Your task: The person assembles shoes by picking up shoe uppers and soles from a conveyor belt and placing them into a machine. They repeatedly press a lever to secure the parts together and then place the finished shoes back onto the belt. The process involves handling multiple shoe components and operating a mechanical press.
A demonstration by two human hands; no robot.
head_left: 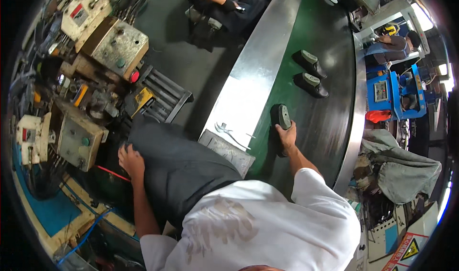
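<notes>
My right hand [288, 136] is closed around a dark shoe [276, 114] with a grey-green last [284, 117] in its opening. That shoe is on the green-edged conveyor belt [267, 151], and my hand partly covers it. Farther along the belt lie two more black shoes, a nearer one [319, 89] and a farther one [319, 71], both with similar lasts inside. My left hand [132, 162] is beside my knee, its fingers apart and apparently holding nothing; part of its fingertips is hard to make out.
A metal ledge [258, 65] runs along the belt, bearing a pincer-like metal tool [224, 129] and a worn grey pad [227, 151]. Machines with control boxes [117, 48] stand at left, near a slatted black rack [165, 96]. Co-workers sit ahead [229, 5] and at far right [394, 48].
</notes>
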